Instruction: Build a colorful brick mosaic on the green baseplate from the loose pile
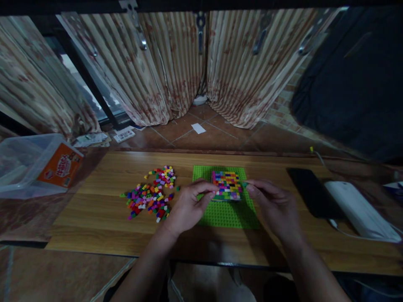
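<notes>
A green studded baseplate (228,219) lies on the wooden table, bearing a rectangular block of small multicoloured toy bricks (227,183). My left hand (191,205) reaches over the plate's left side, thumb and forefinger pinched at the block's left edge. Whatever sits in that pinch is too small to make out. On the other side, my right hand (273,205) pinches a small dark green toy brick (244,184) just off the block's right edge. Left of my left hand, a loose pile of small toy bricks (151,197) in many colours spreads over the table.
At the table's right lie a black phone (311,191) and a white power bank (357,207) with a cable. A clear plastic bin (28,163) with an orange label stands left of the table (94,209). Beyond it are striped curtains (176,71) and a paper (198,128) on the tiled floor.
</notes>
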A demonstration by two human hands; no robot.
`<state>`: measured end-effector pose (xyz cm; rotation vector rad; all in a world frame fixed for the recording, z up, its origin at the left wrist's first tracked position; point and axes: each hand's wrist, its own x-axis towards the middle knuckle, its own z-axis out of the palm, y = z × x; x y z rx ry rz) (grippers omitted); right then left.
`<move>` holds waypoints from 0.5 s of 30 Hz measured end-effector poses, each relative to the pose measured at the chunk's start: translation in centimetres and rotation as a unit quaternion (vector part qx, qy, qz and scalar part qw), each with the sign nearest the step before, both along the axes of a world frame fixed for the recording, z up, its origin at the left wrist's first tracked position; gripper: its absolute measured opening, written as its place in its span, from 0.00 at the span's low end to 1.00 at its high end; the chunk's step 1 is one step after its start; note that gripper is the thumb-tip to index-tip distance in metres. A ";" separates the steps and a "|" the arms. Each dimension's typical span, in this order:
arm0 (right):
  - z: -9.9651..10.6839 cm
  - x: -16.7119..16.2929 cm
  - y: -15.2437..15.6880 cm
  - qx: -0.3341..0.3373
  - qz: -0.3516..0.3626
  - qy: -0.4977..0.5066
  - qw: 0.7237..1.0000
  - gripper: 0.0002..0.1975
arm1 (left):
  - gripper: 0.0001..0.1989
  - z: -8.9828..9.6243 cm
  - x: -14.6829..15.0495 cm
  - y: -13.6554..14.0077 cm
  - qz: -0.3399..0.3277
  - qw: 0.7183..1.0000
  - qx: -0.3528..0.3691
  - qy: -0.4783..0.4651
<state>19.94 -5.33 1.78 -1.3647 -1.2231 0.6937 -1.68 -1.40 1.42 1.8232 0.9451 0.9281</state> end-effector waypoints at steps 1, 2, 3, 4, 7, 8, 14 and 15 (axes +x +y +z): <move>-0.1 0.3 0.0 0.007 0.007 -0.024 1.000 0.05 | 0.08 -0.1 0.0 0.0 0.002 1.000 0.005 0.003; -0.3 0.5 0.0 0.012 0.017 -0.046 0.999 0.05 | 0.08 -0.1 -0.1 0.1 0.003 1.000 0.008 0.007; -0.5 0.7 0.0 0.014 0.029 -0.068 0.997 0.05 | 0.08 -0.1 -0.1 0.1 0.004 1.000 0.011 0.012; -0.6 0.7 -0.1 0.013 0.042 -0.088 0.995 0.05 | 0.08 0.0 -0.1 0.1 0.003 1.000 0.013 0.017; -1.1 0.7 -0.1 -0.005 0.088 -0.138 0.987 0.06 | 0.08 0.2 -0.1 0.0 -0.005 0.999 0.017 0.036; -1.2 0.7 -0.1 -0.010 0.104 -0.152 0.983 0.06 | 0.08 0.3 -0.1 0.0 -0.012 0.999 0.018 0.042; -1.2 0.3 0.0 -0.001 0.125 -0.201 0.972 0.06 | 0.11 0.6 0.1 -0.4 -0.076 0.994 0.012 0.080; -1.2 0.2 0.0 0.000 0.117 -0.202 0.972 0.06 | 0.13 0.5 0.2 -0.5 -0.085 0.993 0.010 0.087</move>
